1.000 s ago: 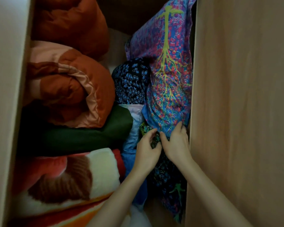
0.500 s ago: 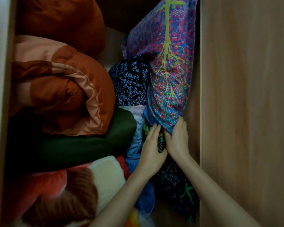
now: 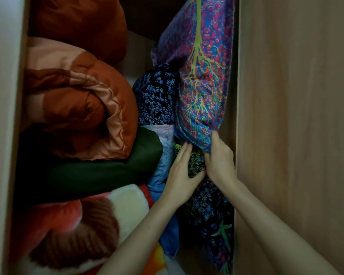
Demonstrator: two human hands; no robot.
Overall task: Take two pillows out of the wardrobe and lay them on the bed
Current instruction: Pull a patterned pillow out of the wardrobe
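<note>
Pinching the tree-print pillow [image 3: 203, 80], the right hand [image 3: 219, 159] grips; left hand [image 3: 182, 175] lies flat, released; no legible writing.

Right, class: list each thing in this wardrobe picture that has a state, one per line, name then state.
Wardrobe: open, packed with bedding.
Bright pillow: standing on end against the right wall, lower corner gripped.
Right hand: curled round that corner.
Left hand: flat, fingers straight, pressing the dark patterned pillow below.
Orange quilt: folded, on the green blanket.

A home bedroom; a wooden wardrobe [image 3: 286, 116] stuffed with folded quilts [image 3: 77, 100] and pillows [image 3: 203, 76].
</note>
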